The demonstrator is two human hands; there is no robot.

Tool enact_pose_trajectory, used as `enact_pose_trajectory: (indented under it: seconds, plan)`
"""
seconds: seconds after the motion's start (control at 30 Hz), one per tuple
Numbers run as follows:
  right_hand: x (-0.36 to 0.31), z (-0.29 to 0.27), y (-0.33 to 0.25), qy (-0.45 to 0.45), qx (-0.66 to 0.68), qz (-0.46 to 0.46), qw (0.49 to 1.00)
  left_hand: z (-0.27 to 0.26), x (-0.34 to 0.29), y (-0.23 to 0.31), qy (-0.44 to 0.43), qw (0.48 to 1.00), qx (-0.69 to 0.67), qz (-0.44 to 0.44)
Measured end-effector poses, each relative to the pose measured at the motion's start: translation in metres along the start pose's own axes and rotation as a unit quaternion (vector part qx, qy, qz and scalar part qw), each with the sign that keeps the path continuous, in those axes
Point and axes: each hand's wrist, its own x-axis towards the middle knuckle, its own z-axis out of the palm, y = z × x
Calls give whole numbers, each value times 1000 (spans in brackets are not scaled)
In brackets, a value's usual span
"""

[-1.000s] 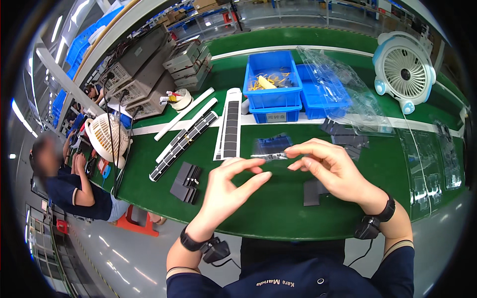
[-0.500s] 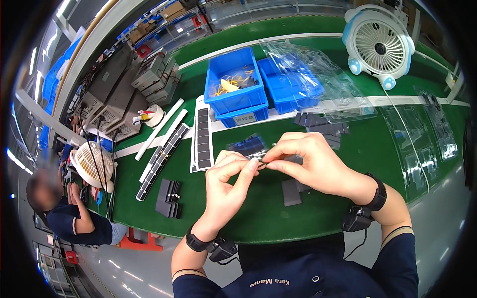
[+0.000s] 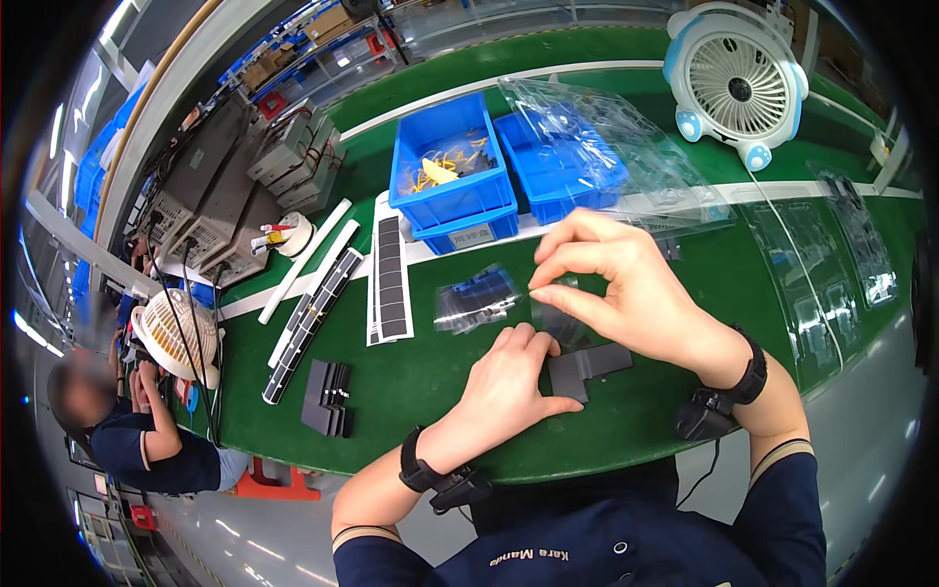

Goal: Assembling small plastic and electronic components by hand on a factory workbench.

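My left hand (image 3: 504, 382) rests low over the green table, fingers forward and thumb held apart, at the left edge of a flat dark grey L-shaped piece (image 3: 597, 363). Whether it touches that piece I cannot tell. Raised above the table, my right hand (image 3: 626, 289) pinches thumb and index finger together; a tiny thin bit at the fingertips is too small to name. Beyond my left hand lies a clear bag of dark strips (image 3: 477, 298). Under my right hand is another clear packet (image 3: 565, 325), partly covered.
Blue bins (image 3: 455, 201), one with yellow pieces, stand at the back beside clear plastic trays (image 3: 626, 147). Left are a stack of dark folded pieces (image 3: 325, 398), black-patterned strips (image 3: 389, 279) and white tubes (image 3: 305, 262). Fans (image 3: 740, 90) stand around; a co-worker (image 3: 147, 430) sits far left.
My hands were together at a small dark piece; now they are apart. The left has dropped down to the L-shaped piece, while the right has risen slightly, still pinching.
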Motion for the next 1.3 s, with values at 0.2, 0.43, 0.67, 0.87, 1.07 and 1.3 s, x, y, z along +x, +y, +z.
enact_pose_trajectory:
  seconds: [0.2, 0.43, 0.67, 0.87, 1.07, 1.3]
  plan:
    - [-1, -4, -1, -61, -3, 48, 997, 2, 7, -3, -65, 959, -275, -30]
    - [3, -14, -10, -112, 146, 171, 968, -12, 1, -17, 218, 892, -397, 2]
    - [2, -9, -14, -167, 224, 252, 927, -18, -2, -19, 350, 889, -256, 147]
    - [-1, -9, -17, -168, 237, 214, 933, -19, -3, -18, 381, 882, -206, 188]
    - [0, -12, -27, -162, 187, 210, 946, -21, -3, -15, 375, 885, -184, 205]
    - [0, -14, -28, -168, 194, 213, 943, -21, -4, -15, 374, 885, -180, 211]
